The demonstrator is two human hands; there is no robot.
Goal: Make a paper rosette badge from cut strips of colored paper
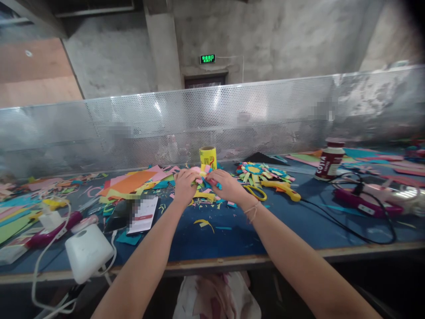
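Note:
My left hand (186, 184) and my right hand (227, 184) meet over the middle of the table. Between them is a small bundle of pink, yellow and blue strips (203, 171), with the fingers of both hands closed round it. The fingers hide much of the bundle. Just behind it stands a yellow roll (212, 162) with printing on its side. Cut scraps and a yellow strip (204, 195) lie beneath the hands. To the right are yellow-handled scissors (260, 197), a yellow glue gun (285, 190) and a flower-like piece made of coloured strips (254, 169).
Coloured sheets (128, 184) and a lit phone (143, 215) lie on the left, near a white charger (89, 252) with cables. A Costa bottle (330, 161) and a purple power strip (365, 204) stand on the right. A perforated metal screen (199, 119) runs along the back.

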